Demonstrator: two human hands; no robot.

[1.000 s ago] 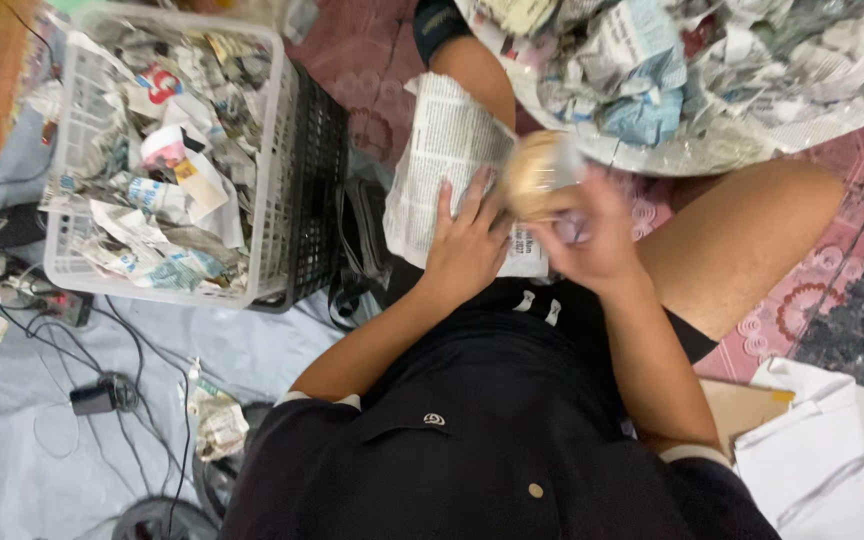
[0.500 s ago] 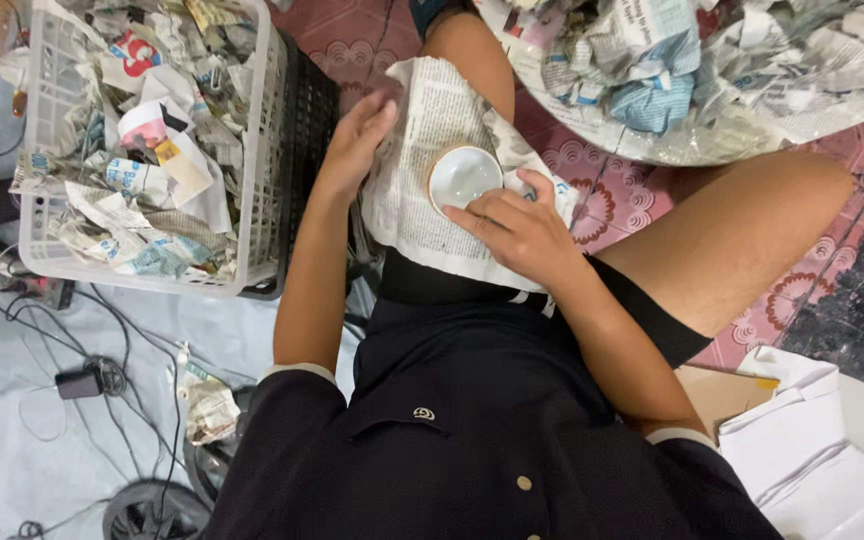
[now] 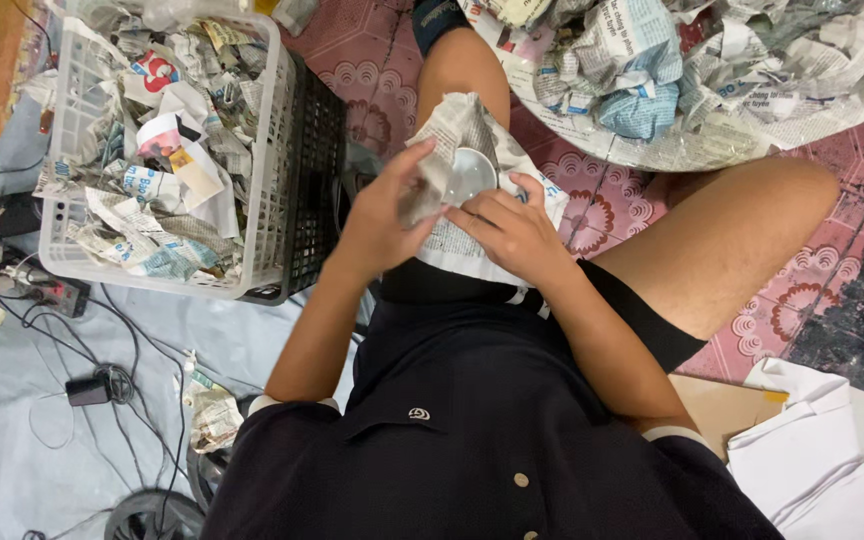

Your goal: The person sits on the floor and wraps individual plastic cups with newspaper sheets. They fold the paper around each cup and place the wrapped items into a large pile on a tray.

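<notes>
A sheet of newspaper (image 3: 472, 125) lies over my lap and left thigh. On it sits a small white round cup (image 3: 472, 172), seen from above. My left hand (image 3: 384, 215) grips a fold of the newspaper and pulls it up against the cup's left side. My right hand (image 3: 514, 228) holds the cup and the paper from the near right, fingers curled around the rim.
A white plastic basket (image 3: 264, 150) full of paper-wrapped bundles stands at the left. A large pile of crumpled newspaper (image 3: 692, 70) fills the top right. Cables and a power strip (image 3: 47, 290) lie on the grey sheet at the left; white paper (image 3: 812, 460) at the bottom right.
The left hand lifted from flat on the newspaper and folded a corner of it up over the cup. The right hand turned the cup and settled it on the sheet.
</notes>
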